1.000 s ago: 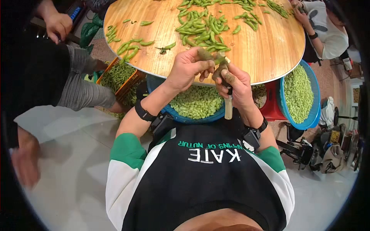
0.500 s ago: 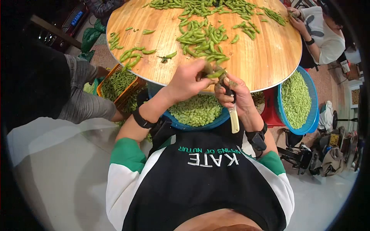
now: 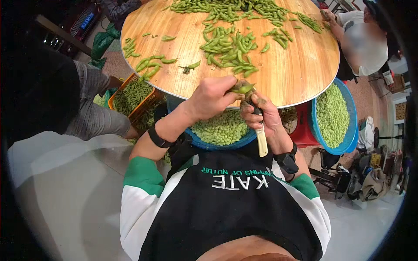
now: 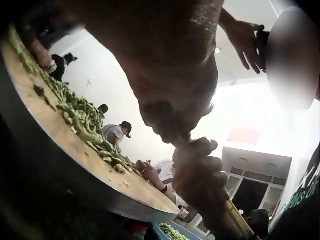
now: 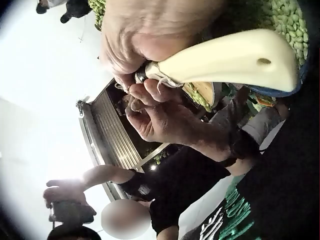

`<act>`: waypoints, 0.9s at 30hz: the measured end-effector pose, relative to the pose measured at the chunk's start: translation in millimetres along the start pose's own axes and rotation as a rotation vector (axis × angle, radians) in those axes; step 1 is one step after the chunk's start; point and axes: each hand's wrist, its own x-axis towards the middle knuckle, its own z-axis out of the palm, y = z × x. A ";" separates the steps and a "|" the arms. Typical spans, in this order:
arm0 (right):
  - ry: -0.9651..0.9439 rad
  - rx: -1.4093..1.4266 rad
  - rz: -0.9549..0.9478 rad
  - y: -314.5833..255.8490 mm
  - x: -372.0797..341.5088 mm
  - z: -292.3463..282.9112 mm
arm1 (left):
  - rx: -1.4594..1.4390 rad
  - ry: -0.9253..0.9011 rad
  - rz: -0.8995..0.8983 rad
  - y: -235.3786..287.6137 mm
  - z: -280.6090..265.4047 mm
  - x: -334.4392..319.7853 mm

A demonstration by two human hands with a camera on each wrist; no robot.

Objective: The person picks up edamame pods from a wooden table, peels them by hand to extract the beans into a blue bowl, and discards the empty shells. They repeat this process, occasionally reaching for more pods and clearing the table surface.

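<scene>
In the head view my left hand (image 3: 211, 95) pinches a green soybean pod (image 3: 245, 88) between thumb and fingers. My right hand (image 3: 267, 115) grips a knife with a cream handle (image 3: 262, 143), its butt pointing back toward my body. Both sets of fingertips meet at the pod, just over the near table edge. The right wrist view shows the handle (image 5: 235, 57) large, leaving the right palm (image 5: 155, 37), with the left hand (image 5: 165, 120) close beside it. The blade is hidden by the fingers.
Soybean pods (image 3: 230, 45) lie heaped on the round wooden table (image 3: 296, 78). Beneath my hands stands a blue basin of shelled beans (image 3: 220, 128); another blue basin (image 3: 353, 130) is at right. An orange crate of pods (image 3: 117, 95) stands at left, near a standing person.
My left hand has turned knuckles-up and brought a pod against the right fingers. The knife handle has swung outward. The standing person's hands at left have left the head view.
</scene>
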 end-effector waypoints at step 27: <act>0.420 -1.080 -0.387 15.7 9.5 6.5 | -0.811 0.231 -0.616 2.1 43.6 -6.5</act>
